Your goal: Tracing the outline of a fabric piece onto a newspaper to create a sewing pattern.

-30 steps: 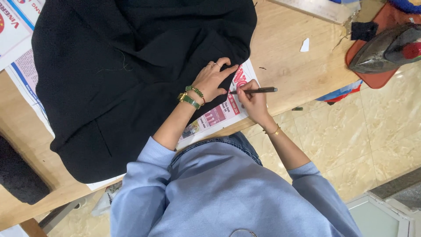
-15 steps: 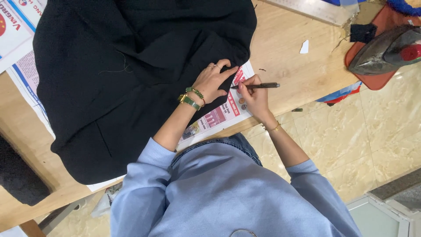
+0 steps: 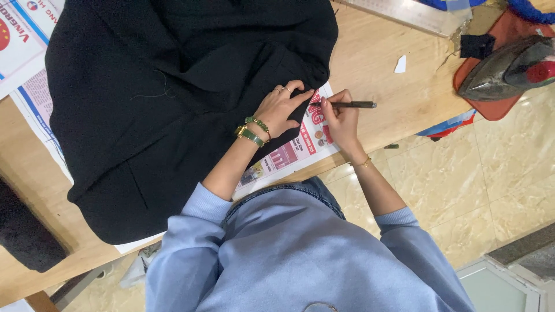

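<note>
A large black garment (image 3: pixel 167 98) lies spread over newspaper sheets (image 3: pixel 300 144) on a wooden table (image 3: pixel 376 63). My left hand (image 3: pixel 280 110), with rings, a gold watch and a green bead bracelet, presses flat on the garment's right edge. My right hand (image 3: pixel 341 118) holds a dark pen (image 3: pixel 350 104) just right of that edge, its tip pointing at the cloth beside my left fingers. Both arms wear light blue sleeves.
An iron (image 3: pixel 509 69) rests on a red mat (image 3: pixel 491 107) at the table's far right, beside a small black cloth scrap (image 3: pixel 477 46). A long metal ruler (image 3: pixel 404 14) lies along the top edge. A white chalk piece (image 3: pixel 400 63) sits near it. Marble floor (image 3: pixel 462 179) is below.
My right hand with the pen has shifted slightly up and closer to the garment's edge. My left hand stays pressed on the cloth.
</note>
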